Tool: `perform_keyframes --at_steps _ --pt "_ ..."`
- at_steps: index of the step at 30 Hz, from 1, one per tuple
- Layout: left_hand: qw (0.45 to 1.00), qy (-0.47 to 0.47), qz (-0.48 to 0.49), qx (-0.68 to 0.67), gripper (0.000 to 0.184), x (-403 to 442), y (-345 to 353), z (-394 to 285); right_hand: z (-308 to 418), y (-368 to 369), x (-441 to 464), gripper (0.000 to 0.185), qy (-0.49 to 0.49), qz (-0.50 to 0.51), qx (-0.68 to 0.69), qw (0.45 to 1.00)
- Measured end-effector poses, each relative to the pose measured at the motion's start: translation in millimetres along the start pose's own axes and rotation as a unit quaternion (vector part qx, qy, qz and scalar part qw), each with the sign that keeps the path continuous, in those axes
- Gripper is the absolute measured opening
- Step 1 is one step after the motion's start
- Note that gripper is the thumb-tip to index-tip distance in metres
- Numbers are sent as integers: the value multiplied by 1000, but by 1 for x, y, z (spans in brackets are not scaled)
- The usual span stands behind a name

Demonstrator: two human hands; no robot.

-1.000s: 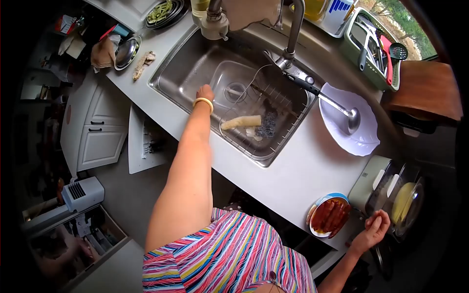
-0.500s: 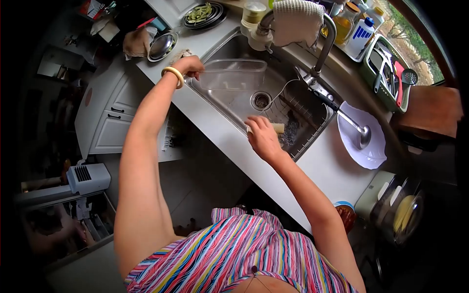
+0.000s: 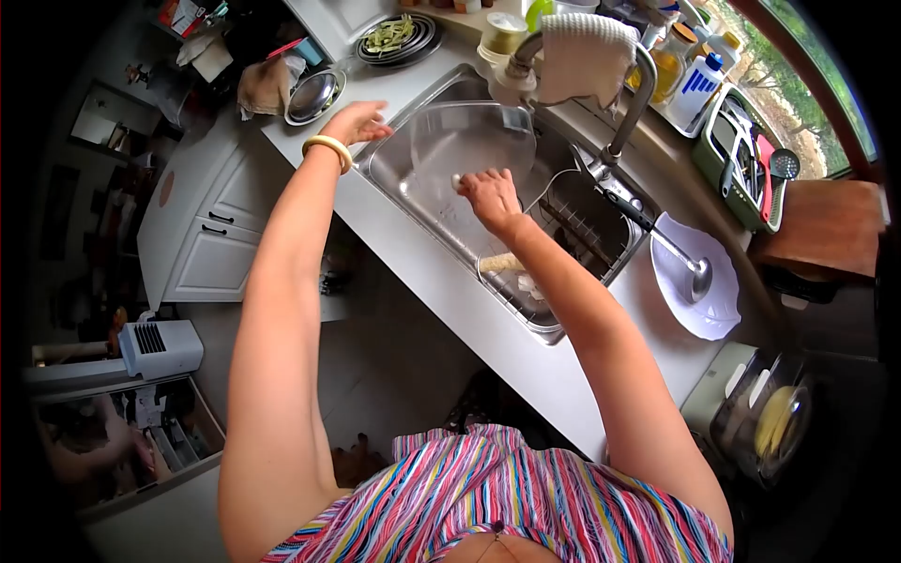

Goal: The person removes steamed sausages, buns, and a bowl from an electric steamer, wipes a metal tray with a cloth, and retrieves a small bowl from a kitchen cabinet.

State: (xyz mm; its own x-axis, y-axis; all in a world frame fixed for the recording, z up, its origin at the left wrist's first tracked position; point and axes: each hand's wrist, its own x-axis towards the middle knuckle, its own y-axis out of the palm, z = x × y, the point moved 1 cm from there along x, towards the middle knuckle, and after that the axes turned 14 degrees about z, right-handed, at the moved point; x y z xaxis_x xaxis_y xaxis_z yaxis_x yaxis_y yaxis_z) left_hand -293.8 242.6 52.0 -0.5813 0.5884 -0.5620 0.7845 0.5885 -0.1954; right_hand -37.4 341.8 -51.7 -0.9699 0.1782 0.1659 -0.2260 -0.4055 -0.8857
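My left hand point(image 3: 359, 122) is over the sink's left corner, fingers spread and holding nothing. A clear plastic container point(image 3: 474, 127) stands tilted up in the steel sink point(image 3: 399, 174), apart from that hand. My right hand point(image 3: 492, 199) is in front of the container's lower part, its fingers drawn together. A small white spot shows at their tips; whether it is a held piece or a ring I cannot tell. Below my right wrist, a pale rod-shaped piece point(image 3: 502, 263) rests by the sink's near edge, partly hidden by the forearm.
A ladle point(image 3: 690, 267) lies across a white leaf-shaped dish point(image 3: 680, 314) right of the sink. A towel point(image 3: 587, 56) hangs on the faucet point(image 3: 624, 131). Plates with green pieces point(image 3: 394, 42) stand at the back left. A utensil basket point(image 3: 751, 178) is by the window.
The container has tipped up from lying low. My left hand has come off its rim area and opened. My right hand has moved up and left, away from the pale rod-shaped piece.
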Motion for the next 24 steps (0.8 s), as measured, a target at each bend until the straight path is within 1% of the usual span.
perform_keyframes --at_steps 3,4,5,6,8,9,10,11,12,13,14,15,16,17,18,19,20,21,23,24 --pt "989 113 -76 56 23 -8 -22 11 -17 7 40 22 93 84 50 991" --pt "981 168 -49 84 25 -16 -29 22 -26 12 49 28 113 71 79 988" --pt "954 237 -100 151 27 -38 -25 29 -30 14 55 30 133 62 119 982" --pt "916 303 -149 217 30 -70 -18 38 -34 17 62 30 134 39 126 982" --pt "908 324 -148 220 34 -133 -14 65 -41 19 72 31 140 12 136 981" --pt "923 310 -125 190 35 -157 -19 89 -42 19 75 32 144 9 140 980" --pt "925 294 -154 187 35 -192 -12 101 -42 19 76 32 151 5 146 978" --pt "927 265 -178 196 34 -210 -22 132 -40 16 82 32 141 -2 148 979" --pt "936 214 -206 189 32 -233 -25 158 -40 13 88 32 128 -7 149 980" --pt "941 202 -212 168 29 -251 -31 190 -38 13 85 32 122 -9 153 981" --pt "950 187 -217 124 24 -266 -43 234 -37 13 87 31 115 2 125 985" --pt "955 181 -221 80 19 -277 -51 265 -32 9 89 31 127 35 105 986" --pt "948 166 -261 73 11 -294 -45 276 -22 -2 84 31 114 38 158 980" --pt "942 152 -291 67 6 -306 -37 287 -7 -20 74 32 103 52 162 980" --pt "941 149 -291 86 9 -316 -34 297 8 -32 64 28 80 68 214 971" --pt "941 148 -285 106 14 -322 -30 304 13 -38 52 23 20 72 200 977" --pt "947 136 -279 86 15 -325 -21 306 35 -71 25 20 -9 89 156 984" --pt "952 123 -273 68 16 -323 -15 307 48 -90 0 17 -58 67 171 981" --pt "957 133 -254 44 17 -315 -6 295 70 -138 -57 13 -114 71 121 984" --pt "960 138 -234 72 18 -308 -1 285 80 -169 -90 12 -98 89 74 988"
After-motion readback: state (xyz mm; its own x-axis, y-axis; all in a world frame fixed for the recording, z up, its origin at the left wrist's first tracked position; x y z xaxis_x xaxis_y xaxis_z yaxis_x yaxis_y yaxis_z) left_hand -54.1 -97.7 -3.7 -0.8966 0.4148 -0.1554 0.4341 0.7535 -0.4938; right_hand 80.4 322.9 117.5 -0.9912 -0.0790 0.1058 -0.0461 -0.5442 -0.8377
